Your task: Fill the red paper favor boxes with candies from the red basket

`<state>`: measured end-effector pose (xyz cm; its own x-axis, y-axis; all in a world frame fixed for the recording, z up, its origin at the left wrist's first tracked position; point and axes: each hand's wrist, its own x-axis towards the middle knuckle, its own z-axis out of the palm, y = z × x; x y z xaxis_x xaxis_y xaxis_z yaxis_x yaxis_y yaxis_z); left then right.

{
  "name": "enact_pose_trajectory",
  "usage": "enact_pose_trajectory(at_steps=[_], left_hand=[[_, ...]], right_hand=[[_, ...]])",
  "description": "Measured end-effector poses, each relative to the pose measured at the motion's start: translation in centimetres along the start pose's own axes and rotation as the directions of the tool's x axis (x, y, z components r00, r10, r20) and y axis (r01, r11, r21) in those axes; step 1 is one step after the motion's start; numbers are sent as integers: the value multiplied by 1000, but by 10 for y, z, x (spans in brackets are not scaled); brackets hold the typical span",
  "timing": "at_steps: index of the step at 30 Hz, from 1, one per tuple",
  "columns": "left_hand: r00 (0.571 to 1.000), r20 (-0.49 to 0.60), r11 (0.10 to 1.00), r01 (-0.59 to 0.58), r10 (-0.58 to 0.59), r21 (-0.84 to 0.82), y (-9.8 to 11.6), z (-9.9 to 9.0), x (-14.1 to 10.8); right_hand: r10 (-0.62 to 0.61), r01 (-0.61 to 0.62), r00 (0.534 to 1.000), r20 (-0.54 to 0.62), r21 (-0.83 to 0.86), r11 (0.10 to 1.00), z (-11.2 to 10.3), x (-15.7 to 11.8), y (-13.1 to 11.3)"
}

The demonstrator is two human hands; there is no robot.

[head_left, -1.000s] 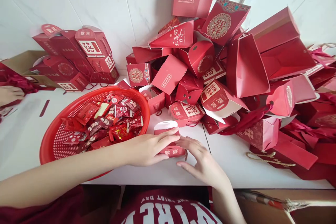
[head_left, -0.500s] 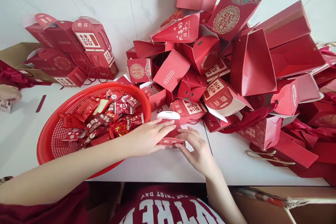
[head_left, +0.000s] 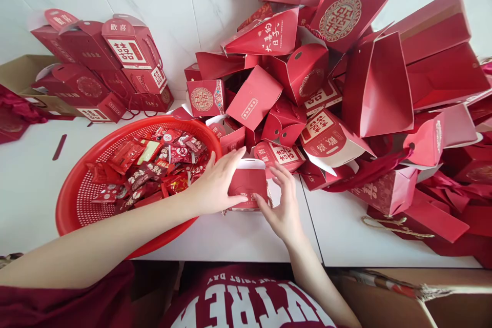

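A small red gift box (head_left: 248,183) with a white-edged top flap sits on the table between my hands. My left hand (head_left: 215,187) is at its left side, thumb on the near part and fingers stretched along the far corner. At the right side is my right hand (head_left: 283,205), its thumb against the near panel and its fingers curved up behind. Bits of twisted cord show at the box's lower corners. Beneath my left forearm, a red plastic basket (head_left: 71,225) holds several wrapped sweets (head_left: 144,177).
A large heap of red gift boxes (head_left: 255,97) spreads over the back and right. Stacked boxes (head_left: 92,69) stand by the wall at back left, beside a brown carton (head_left: 26,69). A dark red strip (head_left: 59,147) lies on the white table (head_left: 249,243). An open cardboard box (head_left: 457,297) is below the right edge.
My left hand has drawn back off the top of the gift box to its left side, and its panel now shows. My right fingers have lifted. A person's hand at far left has gone from view.
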<state>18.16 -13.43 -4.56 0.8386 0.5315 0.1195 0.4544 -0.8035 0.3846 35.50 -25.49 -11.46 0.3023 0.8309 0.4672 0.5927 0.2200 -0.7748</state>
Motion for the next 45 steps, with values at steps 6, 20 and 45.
enact_pose_trajectory(at_steps=[6,20,45], left_hand=[[991,62,990,-123,119,64,-3,2,-3],[912,69,774,-381,404,506,6,24,-25],[951,165,965,-260,261,-31,27,-66,5]], right_hand=[[-89,100,984,157,-61,993,-7,5,2],[-231,260,946,228,-106,960,-3,-13,18],[37,203,797,-603,325,924,6,-28,35]])
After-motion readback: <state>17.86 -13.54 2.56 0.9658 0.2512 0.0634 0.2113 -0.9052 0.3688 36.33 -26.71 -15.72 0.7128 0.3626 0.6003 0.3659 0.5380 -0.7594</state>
